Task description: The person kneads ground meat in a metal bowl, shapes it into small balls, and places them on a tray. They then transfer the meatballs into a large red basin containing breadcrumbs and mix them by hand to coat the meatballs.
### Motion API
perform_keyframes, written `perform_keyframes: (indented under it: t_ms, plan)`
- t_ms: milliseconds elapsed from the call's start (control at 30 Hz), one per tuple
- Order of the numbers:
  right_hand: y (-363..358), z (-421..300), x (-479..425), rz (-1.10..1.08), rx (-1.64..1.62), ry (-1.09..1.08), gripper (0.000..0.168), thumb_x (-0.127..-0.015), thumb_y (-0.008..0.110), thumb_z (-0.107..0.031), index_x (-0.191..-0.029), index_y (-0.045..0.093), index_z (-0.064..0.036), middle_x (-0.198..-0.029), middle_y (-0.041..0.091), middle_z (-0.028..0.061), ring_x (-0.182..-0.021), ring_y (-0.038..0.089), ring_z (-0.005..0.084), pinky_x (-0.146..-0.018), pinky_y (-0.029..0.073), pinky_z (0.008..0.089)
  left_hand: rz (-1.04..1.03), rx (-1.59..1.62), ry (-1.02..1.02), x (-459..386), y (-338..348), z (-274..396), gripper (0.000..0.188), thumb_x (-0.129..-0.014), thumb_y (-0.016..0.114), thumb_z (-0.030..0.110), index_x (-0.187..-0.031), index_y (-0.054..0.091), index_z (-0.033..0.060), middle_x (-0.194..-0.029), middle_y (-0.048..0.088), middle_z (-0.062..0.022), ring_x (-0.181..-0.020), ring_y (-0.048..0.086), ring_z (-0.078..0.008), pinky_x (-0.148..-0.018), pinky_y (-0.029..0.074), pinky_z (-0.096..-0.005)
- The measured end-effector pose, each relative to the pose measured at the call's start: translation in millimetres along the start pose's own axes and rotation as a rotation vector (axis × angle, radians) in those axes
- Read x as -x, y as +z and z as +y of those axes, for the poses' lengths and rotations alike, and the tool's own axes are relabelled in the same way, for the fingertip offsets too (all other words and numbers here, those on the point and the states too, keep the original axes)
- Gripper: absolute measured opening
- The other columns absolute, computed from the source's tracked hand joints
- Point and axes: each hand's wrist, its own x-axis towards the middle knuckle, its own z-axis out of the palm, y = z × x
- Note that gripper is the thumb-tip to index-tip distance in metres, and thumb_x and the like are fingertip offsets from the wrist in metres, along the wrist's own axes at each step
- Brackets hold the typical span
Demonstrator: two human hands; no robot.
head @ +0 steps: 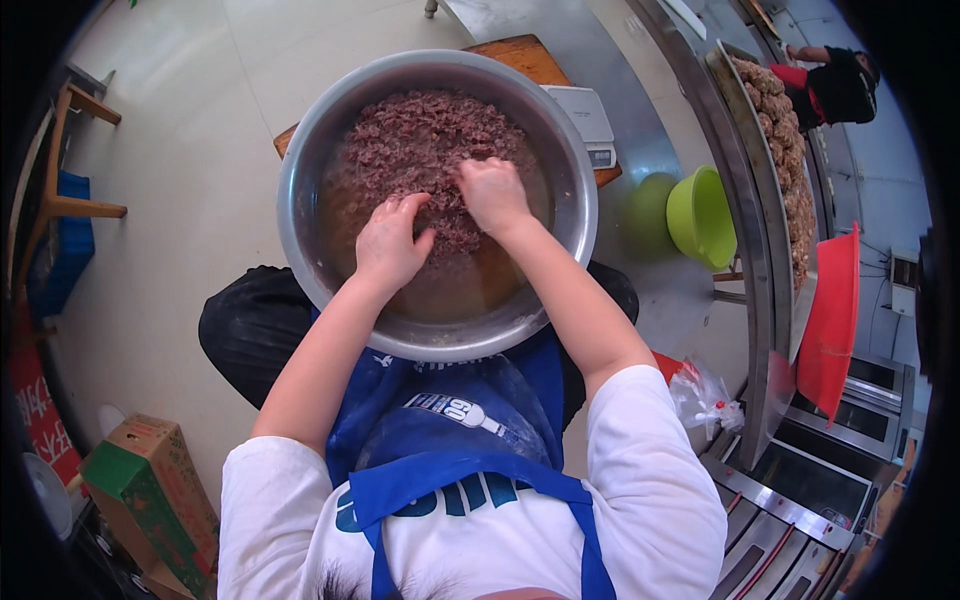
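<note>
A large metal basin stands before me, its near rim by my lap. Inside, a crumbly, dark reddish mince, which looks like ground meat, sits in cloudy brownish liquid. At the mince's near left edge is my left hand, thumb and forefinger spread with a gap between them. My right hand rests on the right part of the mince, fingers bent down into it. Its fingertips are partly hidden, so a grip on any mince cannot be made out.
Beyond the basin's right rim is a digital scale on a wooden board. A green bowl stands further right, near a metal tray of meat and a red basin. Another person is at far right. A cardboard box lies lower left.
</note>
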Motion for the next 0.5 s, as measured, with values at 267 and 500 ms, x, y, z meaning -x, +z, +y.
perform_keyframes:
  t_ms: [267,500]
  plan:
    - [-5.6,13.4,-17.7,0.053,0.08,0.185,0.024,-0.086,0.059,-0.017,-0.108,0.065,-0.009,-0.101,0.072,0.014,-0.098,0.069,0.0328,-0.083,0.053,0.0487,-0.262,-0.26,0.182,7.6,5.1,-3.5,0.031,-0.081,0.074,0.021,-0.111,0.069,0.0137,-0.105,0.07,-0.0085,-0.103,0.066,-0.0307,-0.09,0.053,-0.0456]
    - [25.8,0.7,-24.9,-0.197,0.145,0.075,0.023,-0.09,0.056,-0.018,-0.097,0.077,-0.011,-0.102,0.074,0.0086,-0.109,0.064,0.0266,-0.101,0.041,0.0456,-0.205,-0.174,0.08,-2.0,23.9,-21.4,0.023,-0.091,0.067,0.021,-0.111,0.071,0.0108,-0.098,0.074,-0.0114,-0.095,0.07,-0.0328,-0.086,0.051,-0.0451]
